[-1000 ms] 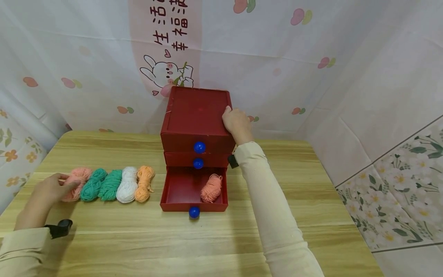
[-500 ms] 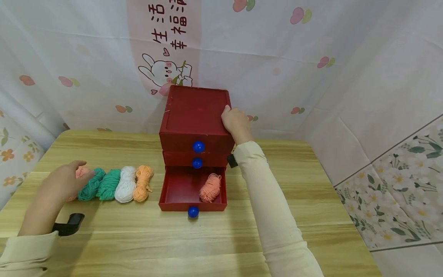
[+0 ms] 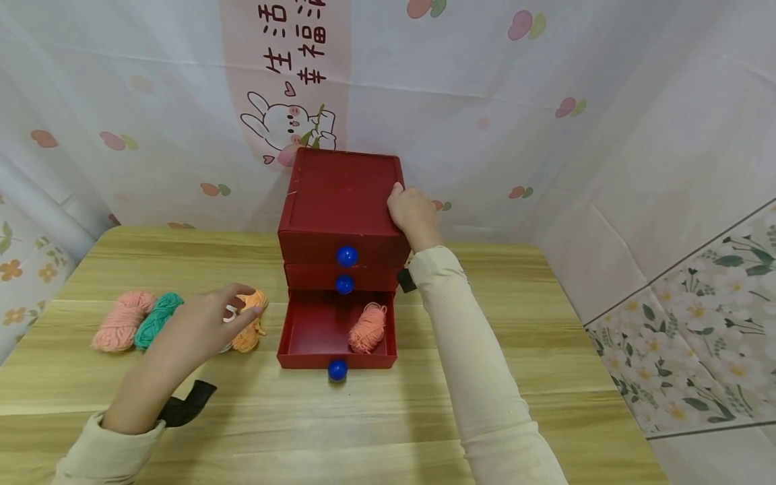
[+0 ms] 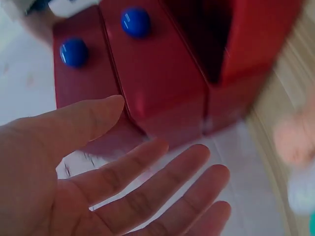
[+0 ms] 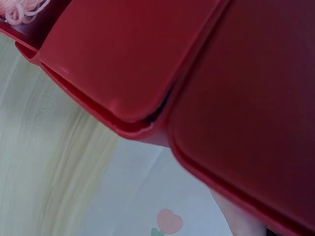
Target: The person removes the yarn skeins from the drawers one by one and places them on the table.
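Note:
A red three-drawer cabinet (image 3: 345, 192) with blue round knobs stands at the table's back. Its bottom drawer (image 3: 312, 333) is pulled out, with a coral yarn skein (image 3: 367, 329) on the right inside. My right hand (image 3: 417, 217) grips the cabinet's top right edge, thumb on top. My left hand (image 3: 197, 329) hovers over the yarn row, left of the drawer. Its fingers are spread and nothing lies in the palm in the left wrist view. Around it are an orange skein (image 3: 254, 303), a pink skein (image 3: 123, 322) and a green skein (image 3: 159, 316); a white one is mostly hidden.
The wooden table (image 3: 291, 431) carries all of this. A patterned white curtain (image 3: 473, 121) hangs close behind the cabinet. Floral tiles (image 3: 697, 323) line the right side.
My left hand has left the pink skein at the row's left end and moved right, with nothing in it, toward the orange skein. The right hand has stayed on the cabinet.

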Demonstrator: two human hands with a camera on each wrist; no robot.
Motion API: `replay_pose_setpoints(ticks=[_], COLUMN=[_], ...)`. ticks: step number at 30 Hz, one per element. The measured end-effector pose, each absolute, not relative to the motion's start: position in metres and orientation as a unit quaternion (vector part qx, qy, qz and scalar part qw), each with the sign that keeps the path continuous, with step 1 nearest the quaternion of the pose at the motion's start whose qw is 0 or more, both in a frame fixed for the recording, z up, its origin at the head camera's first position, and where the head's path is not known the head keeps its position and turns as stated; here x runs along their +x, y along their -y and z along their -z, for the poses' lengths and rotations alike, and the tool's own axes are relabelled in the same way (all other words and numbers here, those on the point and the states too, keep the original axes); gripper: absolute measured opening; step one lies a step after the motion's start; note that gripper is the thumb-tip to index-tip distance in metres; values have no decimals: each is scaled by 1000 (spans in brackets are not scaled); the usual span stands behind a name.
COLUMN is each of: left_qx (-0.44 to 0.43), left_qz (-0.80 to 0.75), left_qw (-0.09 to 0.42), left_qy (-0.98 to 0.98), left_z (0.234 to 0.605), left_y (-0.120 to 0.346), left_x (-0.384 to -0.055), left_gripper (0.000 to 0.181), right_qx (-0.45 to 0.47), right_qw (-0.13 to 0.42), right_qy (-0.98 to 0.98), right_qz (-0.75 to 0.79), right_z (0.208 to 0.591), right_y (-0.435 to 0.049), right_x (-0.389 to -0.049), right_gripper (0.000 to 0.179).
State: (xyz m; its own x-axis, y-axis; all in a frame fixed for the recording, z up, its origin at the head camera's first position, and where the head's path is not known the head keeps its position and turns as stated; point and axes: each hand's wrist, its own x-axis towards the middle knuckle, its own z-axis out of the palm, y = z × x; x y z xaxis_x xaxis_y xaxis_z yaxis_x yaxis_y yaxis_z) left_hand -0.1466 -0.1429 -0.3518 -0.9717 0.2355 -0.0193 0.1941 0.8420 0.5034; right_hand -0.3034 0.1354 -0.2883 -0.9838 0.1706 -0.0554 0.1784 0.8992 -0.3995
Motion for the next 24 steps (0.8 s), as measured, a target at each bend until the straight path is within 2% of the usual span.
replay_pose_setpoints(ticks=[6,12,24], left_qx=[139,181,148], left_qz=[-290,-317,-410], left_qw=[50,55,95], left_qy=[-945,-929,-895], left_z=[360,386,427], left_y=[106,72,28], left_x=[-148,-153,-176], left_gripper=[41,34,45], right_qx=[91,91,89], right_qw=[11,7,1], right_qy=[-973,-971,-971], right_qz=[214,221,221], right_z=[289,289,288], right_y=[-136,-136,-136], right_x=[-304,-304,-302], right_gripper=[57,56,56])
